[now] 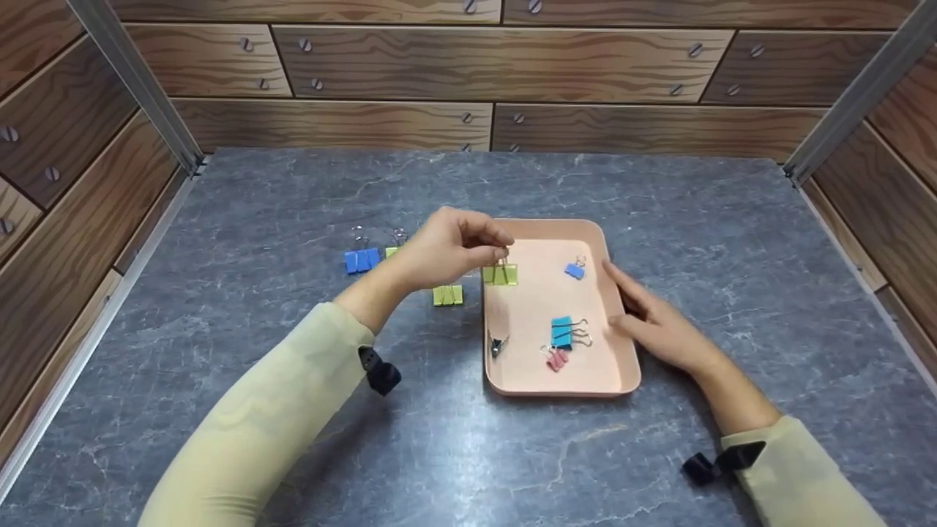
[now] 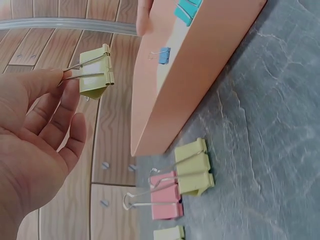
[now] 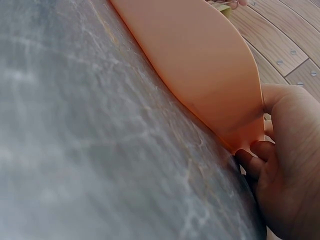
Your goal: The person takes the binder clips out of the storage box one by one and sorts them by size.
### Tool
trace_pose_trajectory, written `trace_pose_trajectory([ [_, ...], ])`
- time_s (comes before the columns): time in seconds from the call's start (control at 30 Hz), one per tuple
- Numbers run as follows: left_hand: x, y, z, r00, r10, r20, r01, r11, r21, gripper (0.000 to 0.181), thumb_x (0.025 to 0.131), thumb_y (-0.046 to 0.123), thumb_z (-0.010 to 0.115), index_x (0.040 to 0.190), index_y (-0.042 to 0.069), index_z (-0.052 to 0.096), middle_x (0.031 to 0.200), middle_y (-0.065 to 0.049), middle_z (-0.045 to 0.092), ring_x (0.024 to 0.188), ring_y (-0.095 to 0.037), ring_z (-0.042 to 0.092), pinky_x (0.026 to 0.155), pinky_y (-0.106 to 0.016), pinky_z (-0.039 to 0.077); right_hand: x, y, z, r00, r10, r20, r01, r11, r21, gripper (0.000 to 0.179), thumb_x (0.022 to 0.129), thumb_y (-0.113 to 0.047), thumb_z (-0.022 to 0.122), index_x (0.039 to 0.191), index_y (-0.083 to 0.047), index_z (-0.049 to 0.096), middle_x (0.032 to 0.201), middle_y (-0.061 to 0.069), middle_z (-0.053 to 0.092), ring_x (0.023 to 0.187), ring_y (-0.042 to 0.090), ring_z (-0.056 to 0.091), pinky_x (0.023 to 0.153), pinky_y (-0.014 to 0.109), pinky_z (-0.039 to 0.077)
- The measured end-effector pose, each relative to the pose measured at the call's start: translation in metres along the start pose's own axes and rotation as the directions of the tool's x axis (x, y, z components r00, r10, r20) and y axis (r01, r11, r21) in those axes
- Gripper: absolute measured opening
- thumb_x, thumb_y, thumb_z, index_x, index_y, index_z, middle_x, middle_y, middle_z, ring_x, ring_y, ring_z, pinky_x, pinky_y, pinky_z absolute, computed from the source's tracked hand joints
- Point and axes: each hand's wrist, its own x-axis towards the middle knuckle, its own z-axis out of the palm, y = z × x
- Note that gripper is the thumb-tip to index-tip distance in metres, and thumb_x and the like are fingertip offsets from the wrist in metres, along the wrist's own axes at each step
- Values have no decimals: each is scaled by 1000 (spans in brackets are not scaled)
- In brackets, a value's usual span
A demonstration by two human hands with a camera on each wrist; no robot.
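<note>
Left hand (image 1: 448, 251) pinched a yellow-green clip (image 1: 501, 275) by its wire handles above the pink tray's (image 1: 628, 359) left edge, mid-frame; the right hand (image 1: 662, 331) gripped the opposite wall; steady walls and a light pinch, I thought, suited this best

The grey table (image 1: 293, 194), patterned like veined marble, carries a peach-coloured rectangular tray (image 1: 627, 362); left of this lie one blue binder clip (image 1: 361, 261), two yellow-green binder clips (image 1: 447, 296) and a pink binder clip (image 2: 166, 200).
</note>
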Motion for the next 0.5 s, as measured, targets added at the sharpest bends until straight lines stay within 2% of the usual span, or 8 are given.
trace_pose_trajectory([
  [0.1, -6, -1, -7, 1000, 6, -14, -6, 1000, -4, 15, 102, 3, 71, 115, 1, 78, 105, -12, 78, 91, -17, 73, 86, -40, 61, 1, 0, 0, 1000, 0, 0, 0, 1000, -3, 78, 104, -6, 62, 170, -18, 23, 174, 15, 19, 157, 37, 25, 113, 8, 25],
  [0.17, -9, -3, -12, 1000, 11, -25, -11, 1000, -6, 15, 102, 3, 70, 115, 1, 78, 105, -14, 78, 89, -19, 73, 83, -41, 61, 1, 0, 0, 1000, 8, 1, -8, 1000, -3, 77, 105, -7, 62, 170, -20, 23, 175, 14, 19, 157, 36, 24, 113, 8, 25],
  [0.23, -12, -4, -17, 999, 13, -36, -14, 1000, -12, 15, 101, 2, 71, 114, 1, 79, 104, -16, 78, 87, -19, 72, 80, -40, 61, 1, 0, 0, 1000, 16, 2, -16, 1000, -5, 77, 105, -9, 62, 171, -22, 23, 175, 14, 19, 157, 35, 24, 113, 8, 25],
  [0.33, -17, -7, -24, 998, 9, -55, -10, 1000, -2, 15, 101, 2, 70, 113, 2, 79, 102, -15, 78, 82, -18, 70, 72, -33, 59, 0, 0, 0, 1000, 26, 2, -26, 1000, -5, 77, 106, -10, 62, 171, -24, 22, 175, 14, 19, 158, 34, 23, 113, 7, 25],
  [0.5, -27, -12, -36, 997, -22, -79, 23, 1000, 11, 15, 102, 3, 69, 113, 3, 79, 101, -13, 78, 81, -18, 69, 70, -29, 58, 0, 0, -1, 1000, 22, 3, -22, 1000, -13, 77, 106, -10, 62, 171, -23, 22, 175, 13, 18, 158, 35, 22, 113, 7, 24],
])
